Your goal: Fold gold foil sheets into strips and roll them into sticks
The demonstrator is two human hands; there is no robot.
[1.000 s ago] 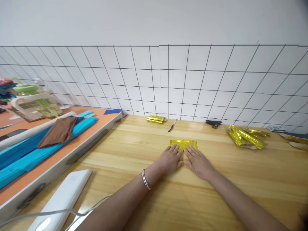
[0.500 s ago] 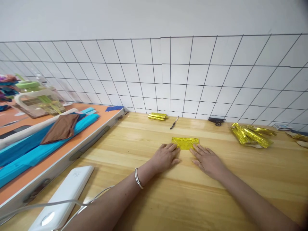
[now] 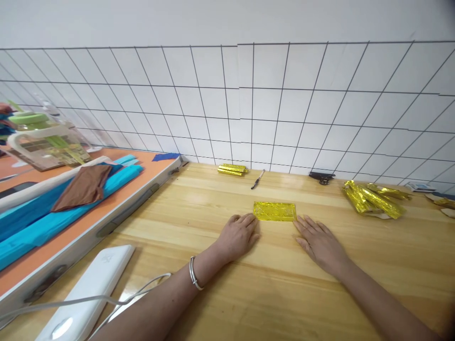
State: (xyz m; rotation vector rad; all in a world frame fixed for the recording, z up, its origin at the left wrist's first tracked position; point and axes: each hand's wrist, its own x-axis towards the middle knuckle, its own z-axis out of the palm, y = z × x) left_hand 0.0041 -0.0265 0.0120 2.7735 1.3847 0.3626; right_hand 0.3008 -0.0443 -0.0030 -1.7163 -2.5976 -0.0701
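A flat rectangle of shiny gold foil (image 3: 275, 211) lies on the wooden table (image 3: 249, 293), its long sides running left to right. My left hand (image 3: 240, 235) rests palm down at its left end, fingertips at the near left corner. At the near right corner, my right hand (image 3: 320, 244) lies flat with its fingers stretched out and the fingertips by the foil's edge. Neither hand grips anything. The middle of the foil shows uncovered between them.
Folded gold foil (image 3: 232, 169) and a pen (image 3: 258, 180) lie near the wall. To the right are a black clip-like object (image 3: 322, 177) and a crumpled gold foil pile (image 3: 373, 199). A white power bank (image 3: 88, 289) with a cable and an orange surface (image 3: 142, 182) holding blue and brown material are left.
Both hands have slid outward, the left one leftward and the right one rightward, uncovering the ends of the gold foil. The view has shifted slightly.
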